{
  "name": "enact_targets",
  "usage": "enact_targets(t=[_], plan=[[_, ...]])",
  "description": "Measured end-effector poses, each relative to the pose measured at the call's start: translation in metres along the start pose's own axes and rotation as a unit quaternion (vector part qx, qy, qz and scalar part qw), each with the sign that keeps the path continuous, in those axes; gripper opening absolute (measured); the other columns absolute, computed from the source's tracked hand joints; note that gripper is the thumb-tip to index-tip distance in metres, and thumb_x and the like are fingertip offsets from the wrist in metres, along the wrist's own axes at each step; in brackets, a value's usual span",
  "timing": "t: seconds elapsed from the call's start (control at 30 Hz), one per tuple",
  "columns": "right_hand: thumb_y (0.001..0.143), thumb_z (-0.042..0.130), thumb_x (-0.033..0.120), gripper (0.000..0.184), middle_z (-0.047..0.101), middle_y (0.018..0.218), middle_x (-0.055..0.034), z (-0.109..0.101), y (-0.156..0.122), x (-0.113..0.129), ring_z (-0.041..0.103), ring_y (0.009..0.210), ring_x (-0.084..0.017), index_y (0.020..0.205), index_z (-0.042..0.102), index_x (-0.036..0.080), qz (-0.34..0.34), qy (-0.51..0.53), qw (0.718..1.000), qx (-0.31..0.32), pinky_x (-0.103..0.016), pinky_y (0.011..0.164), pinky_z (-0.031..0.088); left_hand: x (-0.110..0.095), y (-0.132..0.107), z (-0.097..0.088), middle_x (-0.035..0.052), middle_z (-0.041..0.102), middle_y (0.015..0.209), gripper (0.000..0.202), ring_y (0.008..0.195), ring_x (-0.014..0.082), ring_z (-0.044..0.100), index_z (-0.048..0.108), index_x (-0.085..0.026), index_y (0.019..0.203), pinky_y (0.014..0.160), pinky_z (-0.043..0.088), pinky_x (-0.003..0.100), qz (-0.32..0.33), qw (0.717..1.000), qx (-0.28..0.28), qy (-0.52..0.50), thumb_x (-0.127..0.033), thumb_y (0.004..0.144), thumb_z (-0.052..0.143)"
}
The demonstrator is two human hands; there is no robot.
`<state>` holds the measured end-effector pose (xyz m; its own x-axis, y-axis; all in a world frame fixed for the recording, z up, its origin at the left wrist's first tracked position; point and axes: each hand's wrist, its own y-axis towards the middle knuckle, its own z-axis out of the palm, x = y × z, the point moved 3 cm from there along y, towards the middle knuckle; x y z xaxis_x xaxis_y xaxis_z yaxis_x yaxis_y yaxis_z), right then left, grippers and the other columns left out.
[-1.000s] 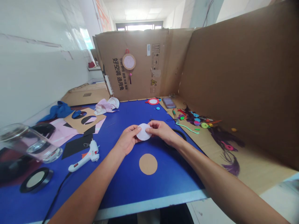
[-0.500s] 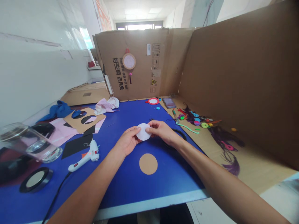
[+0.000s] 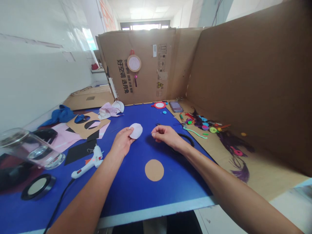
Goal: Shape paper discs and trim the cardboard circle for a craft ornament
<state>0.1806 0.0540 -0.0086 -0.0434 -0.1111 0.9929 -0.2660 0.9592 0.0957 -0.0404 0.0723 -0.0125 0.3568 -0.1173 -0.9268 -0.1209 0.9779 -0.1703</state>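
Note:
My left hand [image 3: 123, 142] pinches a pale pink round disc [image 3: 136, 130] by its left edge, holding it just above the blue table mat [image 3: 136, 191]. My right hand [image 3: 164, 135] hovers a little to the right of the disc, fingers curled in, thumb against the fingertips, apart from the disc. A brown cardboard circle [image 3: 154, 170] lies flat on the mat in front of both hands. A black ring [image 3: 186, 140] lies under my right wrist.
A white glue gun [image 3: 90, 162] with its cord lies left of my left arm. A glass jar [image 3: 29, 150] and a black-rimmed ring [image 3: 36, 186] sit at the far left. Cut cardboard and pink sheets [image 3: 86, 124] lie behind. Coloured beads and tassels [image 3: 209, 128] are scattered right. Cardboard walls [image 3: 243, 81] enclose the back and right.
My right hand has let go of the pink disc. My left hand has carried the disc to the left and slightly away, so the hands are now apart.

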Motion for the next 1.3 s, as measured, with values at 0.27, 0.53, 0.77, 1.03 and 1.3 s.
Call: enact_targets(t=[0.27,0.53,0.77,1.03,1.3], plan=[[0.075,0.076,0.037,0.022,0.064,0.072,0.0017,-0.002,-0.001,0.003,0.057,0.063,-0.012,0.084,0.069,0.019,-0.006,-0.019,1.000,-0.012,-0.026,0.063,0.050,-0.009,-0.004,0.003,0.0066,0.081,0.097,0.017,0.090,0.0241,0.073,0.081,-0.021,0.095,0.091,0.056,0.039,0.246,0.876,0.050,0.411,-0.028,0.083,0.072],[0.073,0.077,0.037,0.023,0.063,0.071,0.0016,-0.007,-0.001,0.005,0.056,0.062,-0.012,0.082,0.068,0.019,-0.013,-0.016,0.999,-0.029,-0.026,0.062,0.048,-0.011,0.001,-0.005,0.0085,0.080,0.115,0.025,0.108,0.0243,0.074,0.080,-0.019,0.104,0.104,0.055,0.042,0.303,0.830,0.033,0.467,-0.016,0.089,0.060],[0.072,0.077,0.038,0.024,0.063,0.072,0.0018,-0.007,-0.001,0.004,0.057,0.062,-0.012,0.083,0.068,0.019,-0.008,-0.013,0.999,-0.033,-0.026,0.063,0.048,-0.004,-0.006,0.002,0.0091,0.068,0.142,0.049,0.135,0.0202,0.061,0.075,-0.016,0.125,0.121,0.044,0.039,0.364,0.739,0.122,0.553,-0.001,0.089,0.045],[0.072,0.078,0.039,0.025,0.062,0.071,0.0020,-0.007,-0.002,0.005,0.057,0.062,-0.012,0.083,0.068,0.019,-0.001,-0.019,0.999,-0.026,-0.026,0.062,0.048,-0.009,-0.001,-0.012,0.0052,0.080,0.118,0.051,0.109,0.0197,0.075,0.079,-0.019,0.117,0.105,0.055,0.033,0.301,0.752,0.072,0.582,0.003,0.082,0.048],[0.074,0.079,0.039,0.025,0.064,0.073,0.0016,-0.008,-0.003,0.004,0.057,0.063,-0.012,0.084,0.068,0.019,-0.009,-0.017,0.999,-0.026,-0.026,0.063,0.049,-0.007,-0.002,-0.011,0.0056,0.080,0.115,0.043,0.109,0.0223,0.075,0.080,-0.022,0.117,0.103,0.055,0.034,0.280,0.731,0.061,0.619,-0.007,0.090,0.049]])
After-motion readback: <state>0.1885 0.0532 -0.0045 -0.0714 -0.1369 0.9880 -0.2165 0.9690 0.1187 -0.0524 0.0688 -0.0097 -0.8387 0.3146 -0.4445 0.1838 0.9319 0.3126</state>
